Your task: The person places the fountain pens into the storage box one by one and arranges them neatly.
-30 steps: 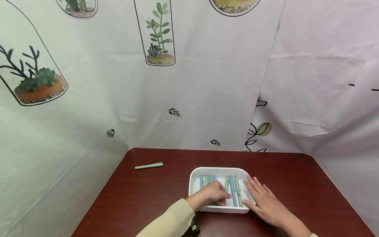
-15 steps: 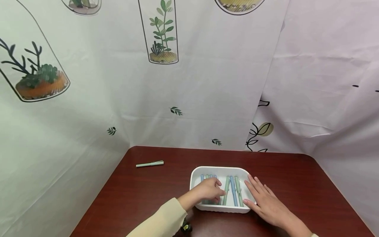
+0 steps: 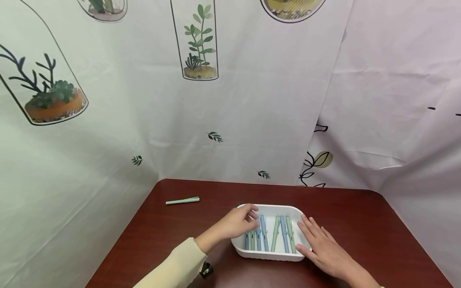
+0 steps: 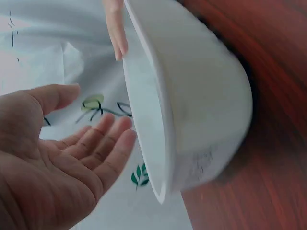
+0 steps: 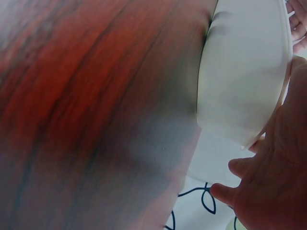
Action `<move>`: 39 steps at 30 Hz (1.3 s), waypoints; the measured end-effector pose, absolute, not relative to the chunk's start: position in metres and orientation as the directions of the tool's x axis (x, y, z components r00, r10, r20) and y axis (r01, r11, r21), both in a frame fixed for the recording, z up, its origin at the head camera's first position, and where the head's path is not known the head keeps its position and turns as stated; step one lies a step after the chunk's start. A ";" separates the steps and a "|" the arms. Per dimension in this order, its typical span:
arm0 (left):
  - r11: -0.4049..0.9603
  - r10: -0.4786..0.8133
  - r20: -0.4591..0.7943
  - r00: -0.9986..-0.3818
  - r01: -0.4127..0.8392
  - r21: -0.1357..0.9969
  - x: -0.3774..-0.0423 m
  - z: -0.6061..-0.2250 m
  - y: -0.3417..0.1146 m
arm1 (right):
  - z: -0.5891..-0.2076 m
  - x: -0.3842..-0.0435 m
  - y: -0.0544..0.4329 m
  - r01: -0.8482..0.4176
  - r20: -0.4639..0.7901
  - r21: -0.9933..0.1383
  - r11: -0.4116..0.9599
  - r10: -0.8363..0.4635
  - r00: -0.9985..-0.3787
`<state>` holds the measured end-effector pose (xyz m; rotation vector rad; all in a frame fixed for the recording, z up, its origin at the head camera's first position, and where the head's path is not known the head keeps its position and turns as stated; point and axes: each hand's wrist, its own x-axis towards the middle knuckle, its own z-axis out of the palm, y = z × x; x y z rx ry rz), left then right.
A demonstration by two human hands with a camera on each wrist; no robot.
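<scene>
A white tray point(image 3: 271, 256) holds several blue and green pens laid side by side in two groups. In the right group, a blue pen point(image 3: 284, 234) lies between two green ones; the left group, with a tilted blue pen point(image 3: 264, 234) at its right side, is partly covered by my left hand point(image 3: 235, 222). That hand hovers over the tray's left rim, fingers loosely bent, and the left wrist view shows nothing in its palm. My right hand point(image 3: 325, 248) rests with straight fingers against the right rim. A pale green pen point(image 3: 182, 201) lies alone on the table.
The dark red table point(image 3: 144, 244) has rounded back corners. White cloth point(image 3: 252, 120) printed with plants hangs behind it and at both sides. A gap of bare tray floor separates the two groups of pens.
My left hand has moved left and up from the tray's middle to its left rim, uncovering more pens. My right hand has stayed at the right rim.
</scene>
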<state>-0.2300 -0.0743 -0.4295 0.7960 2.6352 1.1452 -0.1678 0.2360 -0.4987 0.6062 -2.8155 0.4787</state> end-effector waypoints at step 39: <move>0.758 0.373 0.186 -0.909 0.414 0.504 -0.286 -0.457 -0.241 | -0.498 -0.169 0.236 -0.431 0.272 -0.264 0.863 -0.362 -0.892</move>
